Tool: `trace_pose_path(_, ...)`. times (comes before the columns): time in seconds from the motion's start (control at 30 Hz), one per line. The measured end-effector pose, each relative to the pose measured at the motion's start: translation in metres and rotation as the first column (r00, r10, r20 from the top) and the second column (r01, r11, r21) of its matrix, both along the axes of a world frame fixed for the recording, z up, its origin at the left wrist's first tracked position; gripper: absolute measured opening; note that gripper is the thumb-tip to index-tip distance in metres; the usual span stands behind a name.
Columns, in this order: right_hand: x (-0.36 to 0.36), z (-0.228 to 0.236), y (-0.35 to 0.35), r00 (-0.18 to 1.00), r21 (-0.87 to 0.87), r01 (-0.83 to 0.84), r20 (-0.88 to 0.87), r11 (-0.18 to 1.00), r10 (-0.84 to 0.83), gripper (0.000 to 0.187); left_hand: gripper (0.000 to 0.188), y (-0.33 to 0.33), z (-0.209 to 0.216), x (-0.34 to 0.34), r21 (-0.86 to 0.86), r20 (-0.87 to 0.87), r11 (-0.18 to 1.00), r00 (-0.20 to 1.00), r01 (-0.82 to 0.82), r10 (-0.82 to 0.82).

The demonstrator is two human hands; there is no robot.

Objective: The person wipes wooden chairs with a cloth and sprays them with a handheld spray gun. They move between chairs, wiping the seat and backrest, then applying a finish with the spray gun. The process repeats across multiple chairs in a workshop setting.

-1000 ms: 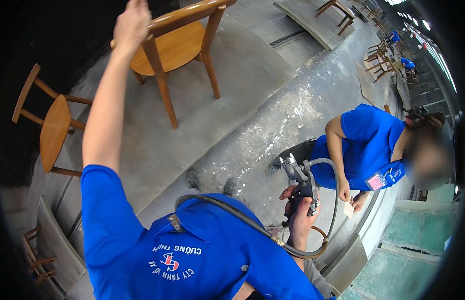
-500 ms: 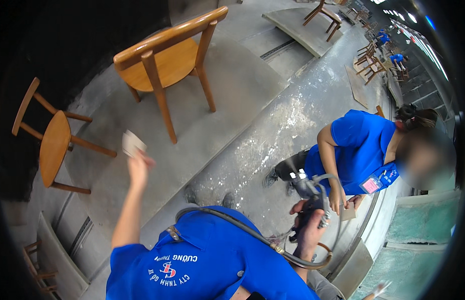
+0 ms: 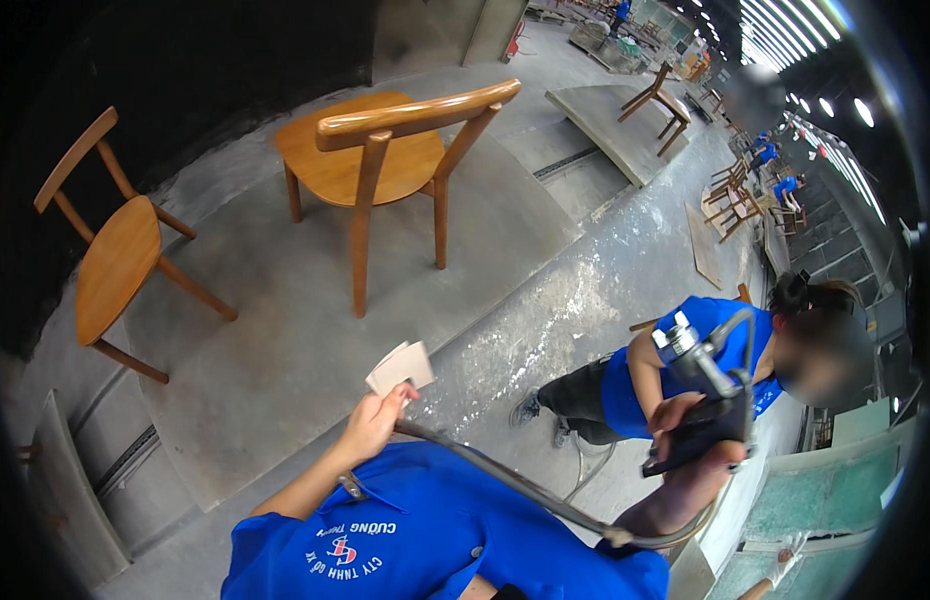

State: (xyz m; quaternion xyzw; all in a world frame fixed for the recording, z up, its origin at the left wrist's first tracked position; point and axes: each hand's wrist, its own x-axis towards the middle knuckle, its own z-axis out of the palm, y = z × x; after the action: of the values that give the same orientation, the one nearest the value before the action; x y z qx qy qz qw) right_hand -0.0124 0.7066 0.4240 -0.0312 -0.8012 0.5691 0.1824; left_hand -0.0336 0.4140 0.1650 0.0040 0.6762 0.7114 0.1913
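My left hand (image 3: pixel 378 418) pinches a pale folded sheet (image 3: pixel 401 369), which looks like paper or fine sandpaper, above the near edge of the grey board. In my right hand (image 3: pixel 675 482) is a spray gun (image 3: pixel 707 385) with a metal head, raised on the right in front of a co-worker. A hose (image 3: pixel 515 480) runs across my chest between the two hands. Ahead of my left hand stands a varnished wooden chair (image 3: pixel 363 150), its backrest toward me. A second wooden chair (image 3: pixel 120 255) stands farther left.
Both chairs rest on a large grey board (image 3: pixel 285 385). A co-worker (image 3: pixel 635 380) in blue stands close by on my right. Another board (image 3: pixel 620 125) with a chair lies farther off. Green-tinted panels (image 3: pixel 825 490) and a gloved hand (image 3: pixel 788 558) show at lower right.
My left hand has drawn back from the chairs toward my chest with the folded sheet. My right hand has moved right with the spray gun. The view has shifted.
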Motion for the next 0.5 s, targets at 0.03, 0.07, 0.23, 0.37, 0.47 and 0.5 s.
trace_pose_path(0.03,-0.005,0.013,-0.005,1.000,0.007,-0.002,-0.012,1.000,0.002,0.101,0.042,-0.001,0.013,-0.007,0.031,-0.035,0.999,0.999,0.033,-0.032)
trace_pose_path(0.07,-0.010,0.027,-0.011,1.000,0.013,-0.003,-0.023,1.000,0.004,0.106,0.042,0.000,0.026,-0.015,0.060,-0.055,0.996,0.997,0.059,-0.055)
trace_pose_path(0.23,-0.045,0.098,-0.038,0.961,0.206,-0.168,-0.185,0.964,0.207,0.097,0.040,0.000,0.085,-0.030,0.207,-0.394,0.956,0.912,0.209,-0.114)
trace_pose_path(0.37,-0.097,0.161,-0.061,0.829,0.205,-0.543,-0.024,0.815,0.558,0.076,0.040,-0.015,0.120,-0.030,0.266,-0.235,0.898,0.927,0.350,-0.291)
trace_pose_path(0.47,-0.121,0.205,-0.098,0.808,0.316,-0.589,0.195,0.744,0.556,0.075,0.042,-0.021,0.136,-0.031,0.329,-0.308,0.873,0.915,0.360,-0.261)
trace_pose_path(0.5,-0.126,0.213,-0.110,0.811,0.326,-0.585,0.221,0.743,0.541,0.075,0.041,-0.024,0.140,-0.030,0.348,-0.316,0.864,0.913,0.363,-0.257)
